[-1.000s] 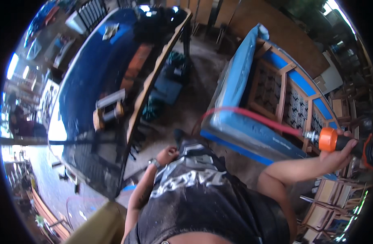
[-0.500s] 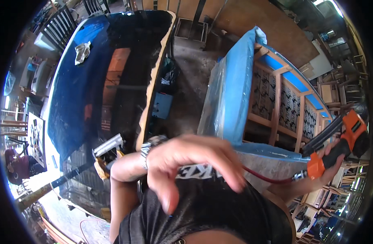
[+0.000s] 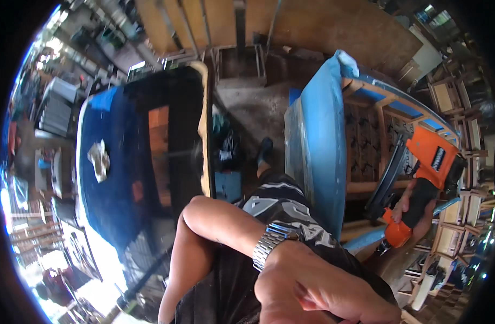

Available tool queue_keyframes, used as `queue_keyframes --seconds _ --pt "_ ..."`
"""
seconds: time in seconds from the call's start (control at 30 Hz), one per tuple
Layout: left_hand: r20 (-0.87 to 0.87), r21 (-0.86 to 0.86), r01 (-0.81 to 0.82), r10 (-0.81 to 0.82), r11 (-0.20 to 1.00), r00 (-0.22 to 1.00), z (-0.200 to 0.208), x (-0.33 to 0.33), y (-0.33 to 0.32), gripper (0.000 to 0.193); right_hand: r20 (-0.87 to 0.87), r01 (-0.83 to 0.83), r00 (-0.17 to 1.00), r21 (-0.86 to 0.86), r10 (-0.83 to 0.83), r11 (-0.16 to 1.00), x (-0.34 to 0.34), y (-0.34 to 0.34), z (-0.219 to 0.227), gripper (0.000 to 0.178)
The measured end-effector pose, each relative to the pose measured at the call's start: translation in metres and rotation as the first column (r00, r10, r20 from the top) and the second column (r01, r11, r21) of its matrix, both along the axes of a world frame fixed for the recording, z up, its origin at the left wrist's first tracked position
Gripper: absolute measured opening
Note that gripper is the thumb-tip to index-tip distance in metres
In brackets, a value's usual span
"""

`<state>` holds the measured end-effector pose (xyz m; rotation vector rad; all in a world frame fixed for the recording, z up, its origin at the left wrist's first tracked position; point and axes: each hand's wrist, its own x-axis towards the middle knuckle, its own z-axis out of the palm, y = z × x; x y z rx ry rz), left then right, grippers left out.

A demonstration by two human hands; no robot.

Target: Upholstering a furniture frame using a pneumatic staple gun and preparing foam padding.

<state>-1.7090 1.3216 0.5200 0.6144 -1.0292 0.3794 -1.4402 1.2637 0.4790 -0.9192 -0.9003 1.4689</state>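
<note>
1. An orange-and-black nail gun point(image 3: 435, 161) is at the right, overlapping a blue-covered wooden seat frame point(image 3: 323, 156) in view; contact cannot be told.
2. The right grip point(image 3: 424, 222) is wrapped firmly around its black handle.
3. The left grip point(image 3: 317, 286), near, looks loosely curled; its fingertips run out of view, so whether it holds anything cannot be told.
4. At far left, a crumpled rag point(image 3: 99, 161) lies on a glossy dark-blue desk point(image 3: 115, 208).
5. For good handling: wrist straight, trigger finger relaxed, nose pointed away from the body, left arm well clear.
</note>
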Motion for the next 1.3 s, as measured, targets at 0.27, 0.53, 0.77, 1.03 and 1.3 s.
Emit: queue_keyframes --seconds 0.27,0.53,0.77,1.03,1.3 --pt "-0.169 -0.24 0.668 -0.708 0.705 0.686 0.038 0.09 0.173 0.102 -0.269 0.383 0.881 -0.083 -0.39 0.92 0.032 0.161 0.006 0.052" --pt "-0.049 -0.045 0.564 -0.566 0.824 0.823 0.013 0.165 0.313 0.093 -0.48 0.61 0.643 -0.152 -0.597 0.778 0.074 0.202 -0.016 0.046" --pt "-0.075 -0.314 0.791 -0.845 0.525 0.53 0.018 0.23 0.399 0.096 -0.391 0.92 0.209 -0.231 -0.896 0.315 0.05 0.22 -0.039 0.046" --pt "-0.278 0.144 0.89 -0.846 0.432 0.455 -0.038 0.3 0.496 0.077 -0.468 0.95 -0.215 -0.302 -0.857 -0.074 -0.019 0.269 -0.049 0.047" --pt "-0.584 0.703 0.386 0.176 0.597 0.793 -0.142 0.391 0.583 0.039 -0.395 0.773 -0.634 -0.36 -0.665 -0.523 -0.08 0.291 -0.083 0.035"
